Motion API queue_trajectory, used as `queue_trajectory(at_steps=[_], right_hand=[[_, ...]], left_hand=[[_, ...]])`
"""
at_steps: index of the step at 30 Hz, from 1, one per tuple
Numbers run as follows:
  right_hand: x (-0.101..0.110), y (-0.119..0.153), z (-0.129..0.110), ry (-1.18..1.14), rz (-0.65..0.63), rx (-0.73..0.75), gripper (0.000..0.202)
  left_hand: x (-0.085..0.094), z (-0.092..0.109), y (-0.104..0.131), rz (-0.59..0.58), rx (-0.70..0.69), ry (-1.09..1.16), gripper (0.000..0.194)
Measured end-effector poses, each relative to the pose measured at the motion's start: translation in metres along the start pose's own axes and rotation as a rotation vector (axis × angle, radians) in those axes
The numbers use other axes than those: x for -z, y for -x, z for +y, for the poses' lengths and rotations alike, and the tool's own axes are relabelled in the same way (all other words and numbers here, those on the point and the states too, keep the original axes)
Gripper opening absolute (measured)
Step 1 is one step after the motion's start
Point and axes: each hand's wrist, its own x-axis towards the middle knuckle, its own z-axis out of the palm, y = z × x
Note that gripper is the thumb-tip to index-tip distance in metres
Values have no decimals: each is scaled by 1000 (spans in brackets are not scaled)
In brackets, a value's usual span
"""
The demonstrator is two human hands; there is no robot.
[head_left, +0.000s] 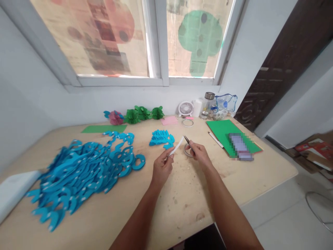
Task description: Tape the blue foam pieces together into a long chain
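Note:
Between the thumb and fingers of my left hand (pixel 163 167) is a narrow white strip (pixel 178 146), its free end pointing up and right. My right hand (pixel 199 155) is closed around small dark-tipped scissors (pixel 186 139), their tips close to that end; whether they touch it I cannot tell. A pale ring-shaped roll (pixel 186 152) shows partly behind my right fingers. Just beyond my left hand lies a small group of blue cut pieces (pixel 161 137). A large heap of blue curved pieces with white spots (pixel 85 173) spreads over the table to the left.
Along the wall stand green paper flowers (pixel 142 113), a pink-and-blue flower (pixel 116 117), a small fan (pixel 185 108) and a glass bottle (pixel 208 106). A white pen (pixel 215 140), green sheets (pixel 221 130) and a blurred phone (pixel 240 146) lie right. The table's edge (pixel 270 189) runs along the right front.

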Motion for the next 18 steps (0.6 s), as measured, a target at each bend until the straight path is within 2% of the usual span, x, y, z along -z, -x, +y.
queue_trajectory(at_steps=[18], right_hand=[[-3, 4, -5, 1, -36, 22, 51]], left_hand=[[0, -2, -1, -18, 29, 5, 40]])
